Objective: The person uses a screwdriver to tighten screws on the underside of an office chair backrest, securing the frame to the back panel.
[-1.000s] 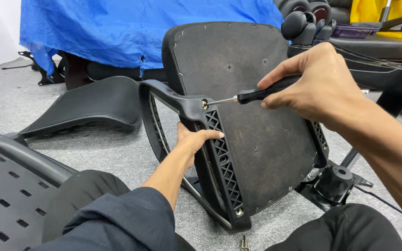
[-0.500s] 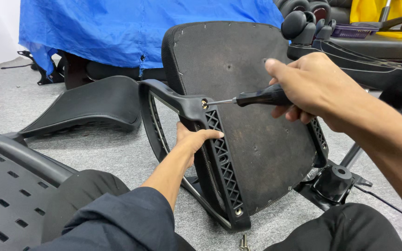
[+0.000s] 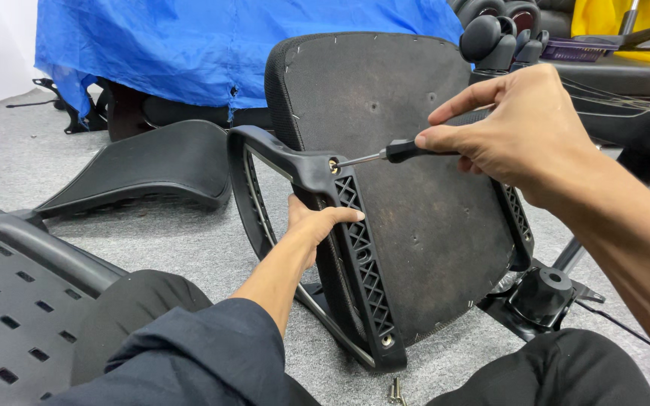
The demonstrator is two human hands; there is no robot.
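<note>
Grey carpet underfoot. Our right hand (image 3: 524,128) pinches screwdriver (image 3: 385,154) at armrest (image 3: 317,177) screw; our left hand (image 3: 314,229) grips the armrest.

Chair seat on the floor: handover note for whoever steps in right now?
Left hand grips the armrest bracket against the upturned chair seat. Right hand holds the screwdriver, tip in the bracket's upper screw. Lower screw is seated. Loose screws lie on the carpet. Upper screw not visibly tight; check it.
</note>
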